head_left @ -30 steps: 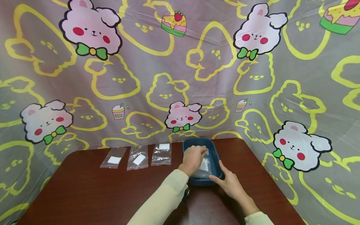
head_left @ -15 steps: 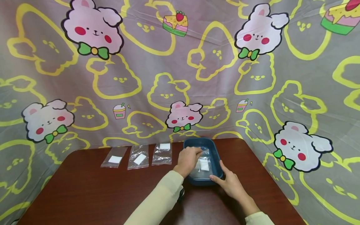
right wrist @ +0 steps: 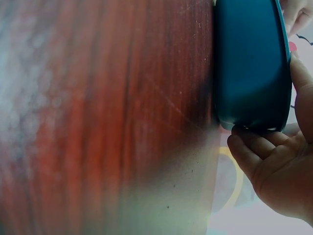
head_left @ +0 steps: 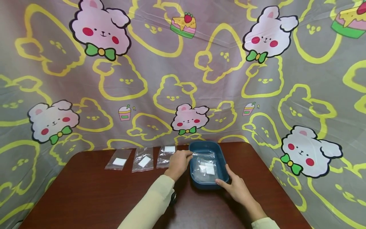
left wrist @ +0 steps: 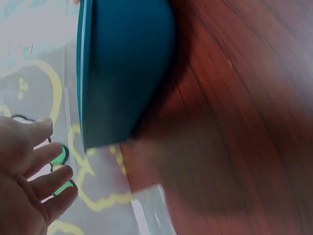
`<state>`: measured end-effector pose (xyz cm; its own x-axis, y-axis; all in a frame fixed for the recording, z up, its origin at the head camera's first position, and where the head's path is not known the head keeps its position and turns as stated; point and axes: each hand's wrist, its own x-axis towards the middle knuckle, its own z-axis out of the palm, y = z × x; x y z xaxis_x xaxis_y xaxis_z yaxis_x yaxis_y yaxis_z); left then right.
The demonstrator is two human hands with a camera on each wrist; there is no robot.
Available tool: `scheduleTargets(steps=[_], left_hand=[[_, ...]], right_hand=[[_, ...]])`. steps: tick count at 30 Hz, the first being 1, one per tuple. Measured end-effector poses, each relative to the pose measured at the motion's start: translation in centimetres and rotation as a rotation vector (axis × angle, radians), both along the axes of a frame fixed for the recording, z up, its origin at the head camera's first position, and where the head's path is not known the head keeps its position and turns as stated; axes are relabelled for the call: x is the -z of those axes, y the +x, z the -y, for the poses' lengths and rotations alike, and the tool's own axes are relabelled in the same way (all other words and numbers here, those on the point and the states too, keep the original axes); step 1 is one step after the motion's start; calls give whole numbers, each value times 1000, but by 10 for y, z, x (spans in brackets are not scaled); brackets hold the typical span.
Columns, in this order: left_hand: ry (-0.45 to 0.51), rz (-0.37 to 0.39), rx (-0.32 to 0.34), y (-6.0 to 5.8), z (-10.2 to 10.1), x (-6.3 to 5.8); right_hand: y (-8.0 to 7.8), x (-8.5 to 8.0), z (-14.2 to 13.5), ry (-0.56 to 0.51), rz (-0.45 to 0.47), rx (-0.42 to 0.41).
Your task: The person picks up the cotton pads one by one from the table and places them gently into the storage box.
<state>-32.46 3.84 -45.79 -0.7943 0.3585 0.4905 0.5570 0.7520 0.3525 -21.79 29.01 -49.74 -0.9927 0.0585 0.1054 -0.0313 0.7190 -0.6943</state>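
At the blue bin (head_left: 204,186), left hand (head_left: 178,163), fingers loosely spread; right hand (head_left: 237,187), fingers gripping one corner.

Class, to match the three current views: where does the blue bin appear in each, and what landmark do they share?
Head: blue bin right of centre, lower half.
Left wrist: left of centre, cut off by the top edge.
Right wrist: upper right, cut off by the top edge.
Shared landmark: reddish-brown table.
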Motion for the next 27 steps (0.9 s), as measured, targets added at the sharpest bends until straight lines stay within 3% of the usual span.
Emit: scheduleTargets(steps=[19,23,27], left_hand=[[25,67,-213,-8,114,29],[33,85,-220,-6,139,34],[38,140,-287,-2,160,36]], right_hand=[[-3,1,1,11,15,-13],[-2,1,1,22,28,-11],[-1,1,3,32,34,-7]])
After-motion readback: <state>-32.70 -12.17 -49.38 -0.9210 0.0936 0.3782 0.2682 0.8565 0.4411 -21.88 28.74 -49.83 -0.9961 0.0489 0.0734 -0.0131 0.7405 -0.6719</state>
